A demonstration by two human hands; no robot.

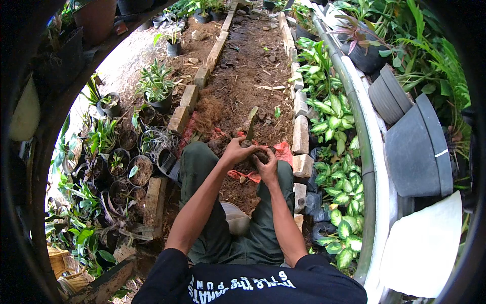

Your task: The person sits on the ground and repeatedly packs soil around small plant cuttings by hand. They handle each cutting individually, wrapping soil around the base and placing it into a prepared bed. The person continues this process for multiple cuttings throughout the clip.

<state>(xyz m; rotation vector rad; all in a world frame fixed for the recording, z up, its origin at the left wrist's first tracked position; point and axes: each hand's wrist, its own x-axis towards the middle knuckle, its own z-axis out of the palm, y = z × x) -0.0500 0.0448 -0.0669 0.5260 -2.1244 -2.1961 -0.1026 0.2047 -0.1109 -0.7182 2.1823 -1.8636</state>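
My left hand [236, 151] and my right hand [268, 164] meet between my knees, around a dark soil-covered clump [260, 155]. A single upright green leaf [251, 121] rises just beyond my left fingers, and it appears to join the clump. My thumbs and fingers press on the clump from both sides and hide much of it. Beneath and around the hands lies torn red plastic sheeting [283, 151], with dark soil on it.
Bricks [188, 97] edge the dirt path [252, 72] on both sides. Potted plants [156, 85] crowd the left. Variegated plants [338, 114] and a bamboo rail [358, 140] run along the right, beside large grey pots [414, 152]. Brown fibre [207, 110] lies ahead.
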